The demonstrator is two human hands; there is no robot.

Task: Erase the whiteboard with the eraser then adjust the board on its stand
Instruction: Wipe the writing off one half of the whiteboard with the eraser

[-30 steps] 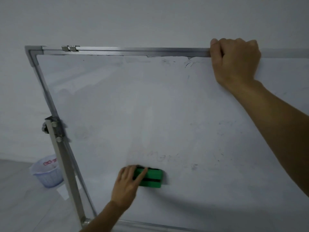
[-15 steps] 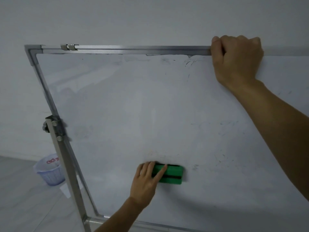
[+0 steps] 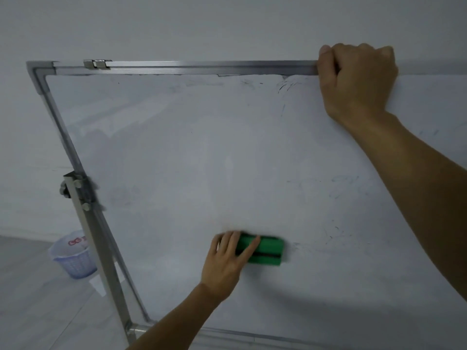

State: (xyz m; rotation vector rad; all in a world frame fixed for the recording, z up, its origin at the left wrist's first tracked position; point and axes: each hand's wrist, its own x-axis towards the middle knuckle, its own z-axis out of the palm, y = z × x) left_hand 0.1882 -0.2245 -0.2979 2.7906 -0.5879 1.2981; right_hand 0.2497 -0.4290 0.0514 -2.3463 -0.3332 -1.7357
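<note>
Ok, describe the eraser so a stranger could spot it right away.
Find the whiteboard on its metal stand. Low on its surface, the left hand presses a small block, the eraser. It is bright green with a dark stripe, the only vivid colour there.

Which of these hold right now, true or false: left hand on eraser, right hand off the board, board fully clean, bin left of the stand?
1. The left hand presses the green eraser against the whiteboard. True.
2. The right hand hangs free of the board. False: it grips the top frame edge.
3. The board is fully clean. False: faint marks remain right of the eraser.
4. A basket sits on the floor left of the stand post. True.
</note>
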